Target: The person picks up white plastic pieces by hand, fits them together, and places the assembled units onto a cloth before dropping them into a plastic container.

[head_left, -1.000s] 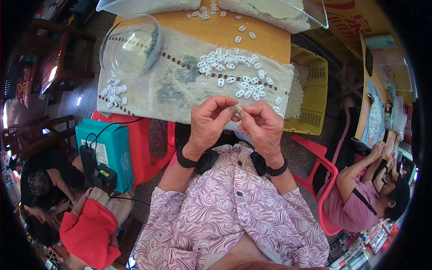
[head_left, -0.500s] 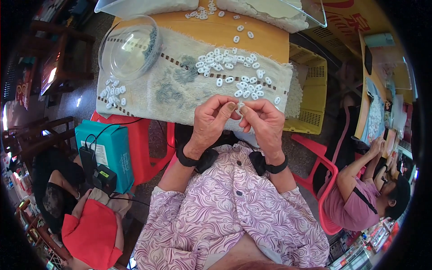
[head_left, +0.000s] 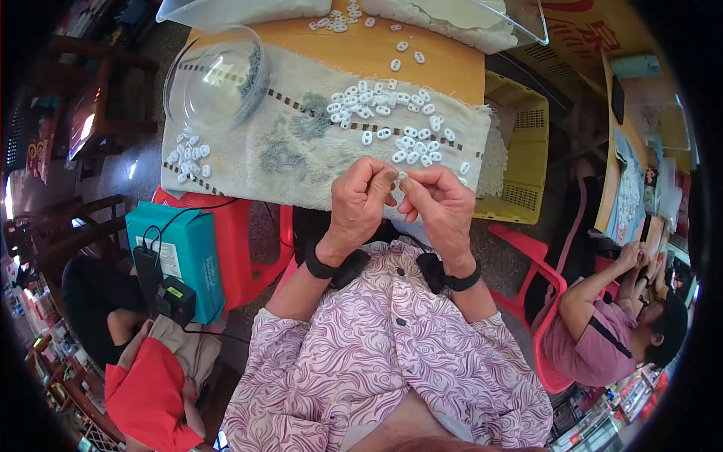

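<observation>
Centrally, your left hand [head_left: 360, 205] and right hand [head_left: 440, 209] met fingertip to fingertip, both narrowly pinched on one small white oval plastic piece [head_left: 400, 178] held between them, just above your chest. Directly beyond the hands lay a pale frayed cloth mat [head_left: 301, 151], draped over the edge of an orange wooden tabletop [head_left: 444, 71]. On the mat, just past your fingers, sat a loose heap of matching white oval pieces [head_left: 392, 124]. Farther off to the left of your left hand stood a clear round plastic bowl [head_left: 218, 79], with a smaller scatter of white pieces [head_left: 187, 157] near it. To the right of your right hand stood a yellow slotted plastic crate [head_left: 523, 162]. Well apart at the far right sat another person [head_left: 610, 331].
</observation>
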`<state>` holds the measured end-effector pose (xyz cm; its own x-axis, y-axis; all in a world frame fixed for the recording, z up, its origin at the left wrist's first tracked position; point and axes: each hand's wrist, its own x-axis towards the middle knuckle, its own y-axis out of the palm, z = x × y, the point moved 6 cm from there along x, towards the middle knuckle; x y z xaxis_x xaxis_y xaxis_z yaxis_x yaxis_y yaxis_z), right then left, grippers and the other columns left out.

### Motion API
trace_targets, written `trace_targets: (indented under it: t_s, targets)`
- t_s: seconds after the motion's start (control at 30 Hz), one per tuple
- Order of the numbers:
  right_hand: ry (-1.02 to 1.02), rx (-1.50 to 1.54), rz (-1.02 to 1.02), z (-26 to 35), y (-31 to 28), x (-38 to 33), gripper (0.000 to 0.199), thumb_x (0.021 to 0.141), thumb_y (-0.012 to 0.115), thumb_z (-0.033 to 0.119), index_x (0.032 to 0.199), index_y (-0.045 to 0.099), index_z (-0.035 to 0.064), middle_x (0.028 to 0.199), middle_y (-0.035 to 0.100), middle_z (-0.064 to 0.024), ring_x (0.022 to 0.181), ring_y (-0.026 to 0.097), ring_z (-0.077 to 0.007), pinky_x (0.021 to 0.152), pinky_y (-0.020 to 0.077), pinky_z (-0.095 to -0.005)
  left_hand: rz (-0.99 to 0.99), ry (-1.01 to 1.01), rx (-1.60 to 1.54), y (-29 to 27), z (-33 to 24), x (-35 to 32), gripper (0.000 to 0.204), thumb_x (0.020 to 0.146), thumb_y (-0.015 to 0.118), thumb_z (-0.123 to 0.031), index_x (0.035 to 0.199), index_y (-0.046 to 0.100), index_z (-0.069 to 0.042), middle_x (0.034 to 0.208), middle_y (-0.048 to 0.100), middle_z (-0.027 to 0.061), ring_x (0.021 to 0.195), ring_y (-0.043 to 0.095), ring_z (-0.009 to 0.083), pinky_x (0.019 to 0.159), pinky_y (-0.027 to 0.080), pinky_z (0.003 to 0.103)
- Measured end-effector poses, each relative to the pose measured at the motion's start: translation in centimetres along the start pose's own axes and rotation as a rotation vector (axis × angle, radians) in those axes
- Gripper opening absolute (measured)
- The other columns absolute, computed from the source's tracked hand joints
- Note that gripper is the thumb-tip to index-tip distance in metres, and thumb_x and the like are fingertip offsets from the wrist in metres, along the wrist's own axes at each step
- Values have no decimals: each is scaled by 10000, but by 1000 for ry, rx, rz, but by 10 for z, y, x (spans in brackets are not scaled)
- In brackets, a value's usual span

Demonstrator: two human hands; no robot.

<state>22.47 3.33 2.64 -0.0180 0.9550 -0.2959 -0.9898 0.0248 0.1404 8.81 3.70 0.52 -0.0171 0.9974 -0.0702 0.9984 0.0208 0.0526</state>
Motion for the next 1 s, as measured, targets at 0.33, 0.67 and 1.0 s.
trace_targets:
  t_s: [0.33,0.67,1.0]
  targets:
    - [-30,-1,-4,0,-1,1,67,882,593,-5,934,600,-46,763,642,-72,600,622,-88,475,500,-189,10,63,66,5,-6,3,132,913,587,-89,836,554,12,738,591,71,586,613,121,498,476,253]
    - [24,28,48,-5,-5,7,117,896,579,8,981,598,-69,761,646,-91,598,614,-98,511,522,-207,48,-38,-8,6,5,4,148,942,549,-111,856,580,5,690,601,43,591,561,72,499,443,233]
    - [39,79,51,-5,-7,6,132,892,584,5,997,586,-75,776,646,-97,643,634,-112,533,535,-219,79,-62,-61,9,4,2,207,965,530,-177,877,591,1,700,581,10,595,513,52,540,427,207]
